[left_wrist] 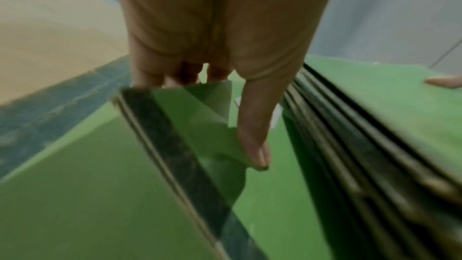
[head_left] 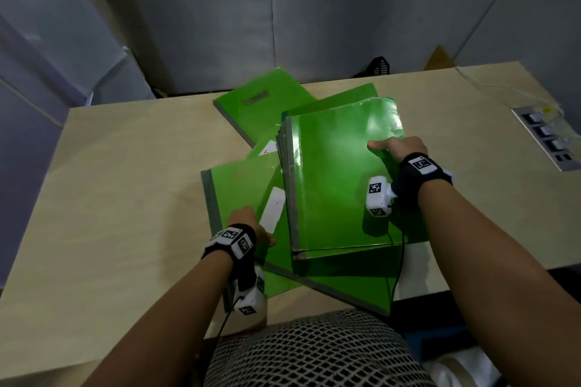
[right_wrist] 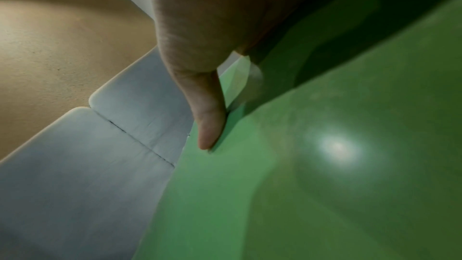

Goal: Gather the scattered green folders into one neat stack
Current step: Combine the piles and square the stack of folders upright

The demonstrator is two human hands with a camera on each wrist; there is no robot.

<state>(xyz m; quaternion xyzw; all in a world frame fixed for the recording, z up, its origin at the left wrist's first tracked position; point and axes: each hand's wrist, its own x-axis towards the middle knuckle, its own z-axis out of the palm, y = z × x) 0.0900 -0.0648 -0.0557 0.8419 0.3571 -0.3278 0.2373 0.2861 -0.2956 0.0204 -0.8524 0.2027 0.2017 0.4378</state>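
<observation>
Several green folders lie fanned over the light wood table. A pile of green folders sits in the middle; my right hand grips its right edge, thumb pressed on the glossy top cover, fingers hidden underneath. To its left lies a green folder with a grey spine and a white label. My left hand pinches a folder there by its near part, thumb on the green cover and fingers behind it. One folder lies askew at the back, and another juts over the table's front edge.
Grey partition panels stand right behind the table. A socket panel with a thin cable is set into the table at the far right. A black object and a brown cardboard corner show behind the back edge.
</observation>
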